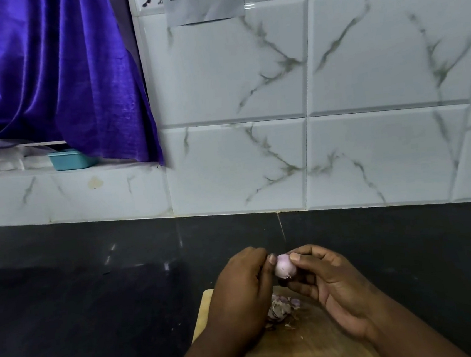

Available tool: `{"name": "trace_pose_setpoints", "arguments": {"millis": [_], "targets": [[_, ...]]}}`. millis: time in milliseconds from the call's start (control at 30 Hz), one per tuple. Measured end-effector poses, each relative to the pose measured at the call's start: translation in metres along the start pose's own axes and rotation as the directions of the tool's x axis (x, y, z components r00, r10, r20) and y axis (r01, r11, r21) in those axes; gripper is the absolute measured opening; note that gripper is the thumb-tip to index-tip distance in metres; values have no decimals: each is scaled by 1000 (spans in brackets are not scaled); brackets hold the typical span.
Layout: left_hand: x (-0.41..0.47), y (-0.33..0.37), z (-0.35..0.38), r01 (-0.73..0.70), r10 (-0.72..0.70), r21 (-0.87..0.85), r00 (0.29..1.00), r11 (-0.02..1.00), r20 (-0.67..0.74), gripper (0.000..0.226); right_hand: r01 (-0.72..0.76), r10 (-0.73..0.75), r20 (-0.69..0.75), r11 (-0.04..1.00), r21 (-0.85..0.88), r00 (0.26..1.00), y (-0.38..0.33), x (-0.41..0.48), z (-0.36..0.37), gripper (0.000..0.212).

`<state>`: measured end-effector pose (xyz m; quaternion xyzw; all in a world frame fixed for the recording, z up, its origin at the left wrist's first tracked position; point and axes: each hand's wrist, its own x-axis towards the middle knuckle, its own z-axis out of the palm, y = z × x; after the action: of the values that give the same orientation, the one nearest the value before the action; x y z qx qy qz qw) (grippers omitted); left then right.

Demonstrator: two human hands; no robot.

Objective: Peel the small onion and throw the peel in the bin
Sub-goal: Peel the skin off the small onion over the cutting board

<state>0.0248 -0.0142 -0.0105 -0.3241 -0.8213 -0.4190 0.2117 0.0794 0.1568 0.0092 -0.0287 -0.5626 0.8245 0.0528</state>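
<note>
A small pale-pink onion is held in the air between both hands, above a wooden cutting board. My left hand pinches its left side with the thumb tip against it. My right hand grips its right side with thumb and fingers. The onion's visible surface looks smooth and mostly bare. A small heap of purple and brown peel lies on the board just under the hands, partly hidden by my left hand. No bin is in view.
The board lies on a black countertop that runs to a white marble-pattern tiled wall. At the far left hangs a purple curtain over a ledge with a small teal tub.
</note>
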Motion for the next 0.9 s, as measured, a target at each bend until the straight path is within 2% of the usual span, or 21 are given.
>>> {"name": "trace_pose_setpoints", "arguments": {"millis": [133, 333, 467, 567, 667, 800, 900], "targets": [[1, 1, 2, -7, 4, 105, 1000, 994, 28, 41, 0, 0, 6, 1000, 12, 1000, 2, 2, -1, 30], [2, 2, 5, 170, -163, -146, 985, 975, 58, 37, 43, -44, 47, 999, 26, 998, 1, 1, -3, 37], [2, -4, 8, 295, -282, -171, 955, 940, 94, 36, 48, -56, 82, 993, 104, 995, 0, 2, -5, 42], [1, -3, 1, 296, -286, -137, 954, 945, 92, 16, 48, -50, 28, 996, 70, 998, 2, 3, -4, 43], [2, 0, -3, 283, -277, -187, 959, 941, 58, 24, 41, -39, -58, 999, 17, 998, 4, 6, -4, 42], [0, 5, -1, 238, -238, -312, 971, 920, 38, 30, 24, -23, -77, 1000, 7, 997, 3, 5, -2, 41], [-3, 6, 2, 193, -189, -194, 981, 962, 42, 33, 31, -31, -56, 1000, 3, 998, 2, 2, 0, 35]]}}
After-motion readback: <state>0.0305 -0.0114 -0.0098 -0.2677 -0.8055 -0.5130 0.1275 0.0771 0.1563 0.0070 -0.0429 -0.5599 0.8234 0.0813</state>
